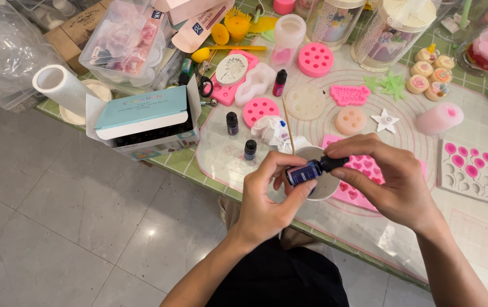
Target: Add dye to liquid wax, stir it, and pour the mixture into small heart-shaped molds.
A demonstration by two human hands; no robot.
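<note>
A left hand (269, 196) wraps its fingers (299, 196) around a small dark blue bottle (305, 171), which lies nearly level, its long axis running left to right and tilted slightly upward, cap end toward the right hand (389, 182). The right fingers (349, 149) pinch the bottle's black cap (332, 163). Directly beneath the fingers stands a small white cup (324, 185) holding a thin wooden stick (288, 126), with a pink heart mould (363, 167) just behind it on the table (471, 227).

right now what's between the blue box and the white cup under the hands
In the head view, two small dark dropper bottles stand on the clear mat between the blue box and the white cup; a crumpled tissue lies just behind them.
</note>
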